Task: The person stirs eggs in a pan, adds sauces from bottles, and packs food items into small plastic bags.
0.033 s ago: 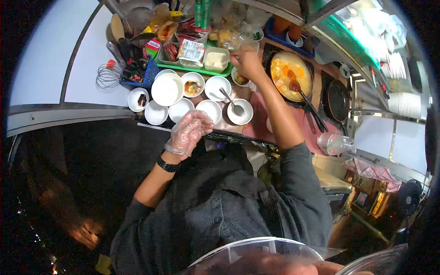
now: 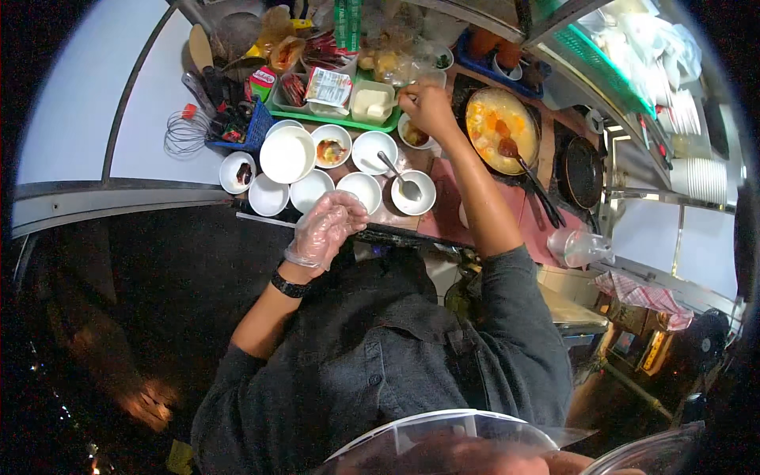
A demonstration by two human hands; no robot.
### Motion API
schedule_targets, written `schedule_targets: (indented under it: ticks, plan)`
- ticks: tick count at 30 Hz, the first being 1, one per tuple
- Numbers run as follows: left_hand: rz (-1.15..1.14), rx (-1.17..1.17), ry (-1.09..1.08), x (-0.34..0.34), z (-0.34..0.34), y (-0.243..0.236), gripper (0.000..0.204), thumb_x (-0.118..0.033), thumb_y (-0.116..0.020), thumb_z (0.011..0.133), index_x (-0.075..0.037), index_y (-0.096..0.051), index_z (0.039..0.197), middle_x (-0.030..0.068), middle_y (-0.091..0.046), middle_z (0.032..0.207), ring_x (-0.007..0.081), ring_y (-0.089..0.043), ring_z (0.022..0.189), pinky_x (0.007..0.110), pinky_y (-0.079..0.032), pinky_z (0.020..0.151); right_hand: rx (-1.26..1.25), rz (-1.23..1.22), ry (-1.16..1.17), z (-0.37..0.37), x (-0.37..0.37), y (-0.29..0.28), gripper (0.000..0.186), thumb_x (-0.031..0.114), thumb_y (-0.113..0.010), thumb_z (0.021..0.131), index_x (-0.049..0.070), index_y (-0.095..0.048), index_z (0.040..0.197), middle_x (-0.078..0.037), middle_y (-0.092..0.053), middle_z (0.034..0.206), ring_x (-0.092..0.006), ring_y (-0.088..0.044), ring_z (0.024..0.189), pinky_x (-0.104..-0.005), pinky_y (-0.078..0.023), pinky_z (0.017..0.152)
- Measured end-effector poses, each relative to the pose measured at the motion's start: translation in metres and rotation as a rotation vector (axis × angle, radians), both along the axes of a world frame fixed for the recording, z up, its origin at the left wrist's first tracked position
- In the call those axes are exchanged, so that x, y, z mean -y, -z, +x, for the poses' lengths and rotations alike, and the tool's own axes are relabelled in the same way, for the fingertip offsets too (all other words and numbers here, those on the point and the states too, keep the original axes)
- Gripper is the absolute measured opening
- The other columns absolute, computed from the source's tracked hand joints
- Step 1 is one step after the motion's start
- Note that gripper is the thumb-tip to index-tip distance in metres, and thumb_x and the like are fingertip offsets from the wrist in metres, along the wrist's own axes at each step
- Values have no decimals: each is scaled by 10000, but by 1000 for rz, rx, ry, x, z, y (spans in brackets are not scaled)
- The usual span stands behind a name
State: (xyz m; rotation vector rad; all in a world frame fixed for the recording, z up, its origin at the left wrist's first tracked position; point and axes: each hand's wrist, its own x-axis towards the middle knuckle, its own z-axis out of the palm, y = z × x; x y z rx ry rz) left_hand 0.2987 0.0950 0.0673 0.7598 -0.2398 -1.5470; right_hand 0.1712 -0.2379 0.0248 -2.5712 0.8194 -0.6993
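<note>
My right hand (image 2: 430, 109), bare, reaches over a square tub of white contents (image 2: 372, 104) on a green tray (image 2: 381, 125). Its fingers are pinched at the tub's right side; whatever they hold is too small to make out. My left hand (image 2: 326, 229) wears a clear plastic glove. It hovers at the counter's front edge beside a white bowl (image 2: 360, 192), fingers loosely bent and nothing visible in them. A spoon (image 2: 398, 176) leans in another white bowl (image 2: 424, 203) to the right. Sauce coats the inside of a bowl (image 2: 331, 148) farther back.
A pan of yellowish food (image 2: 491, 119) with a ladle (image 2: 508, 148) in it sits on the stove at right, beside an empty dark pan (image 2: 582, 172). A clear jug (image 2: 571, 247) lies near the counter's right edge. A blue utensil basket (image 2: 257, 127) stands at left.
</note>
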Motion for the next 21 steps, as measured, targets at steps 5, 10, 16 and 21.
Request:
schedule_targets:
  ticks: [5, 10, 16, 21]
  plan:
    - [66, 86, 30, 6, -8, -8, 219, -174, -567, 998, -35, -576, 1167, 101, -640, 1085, 228, -641, 1038, 391, -522, 957, 249, 237, 244, -34, 9, -13, 226, 247, -694, 873, 49, -783, 937, -213, -727, 944, -373, -713, 892, -439, -556, 816]
    - [73, 102, 73, 7, -11, 1, 221, -194, -573, 1005, -43, -574, 1165, 89, -635, 1075, 209, -634, 1029, 383, -518, 940, 311, 76, 573, -115, 14, -46, 182, 189, -714, 861, 42, -796, 928, -193, -739, 932, -341, -713, 881, -428, -548, 815]
    - [56, 104, 116, 13, -13, 9, 228, -206, -564, 1017, -43, -576, 1176, 92, -643, 1068, 208, -643, 1010, 377, -521, 941, 182, -253, 651, -162, 6, -89, 158, 198, -782, 816, 52, -799, 872, -145, -726, 845, -326, -679, 833, -437, -524, 773]
    - [63, 164, 162, 13, -15, 0, 240, -204, -549, 1026, -26, -572, 1185, 108, -649, 1074, 207, -651, 997, 368, -527, 936, 205, -117, 84, -33, -35, -49, 130, 146, -807, 819, 86, -792, 933, -108, -681, 909, -309, -614, 901, -409, -491, 820]
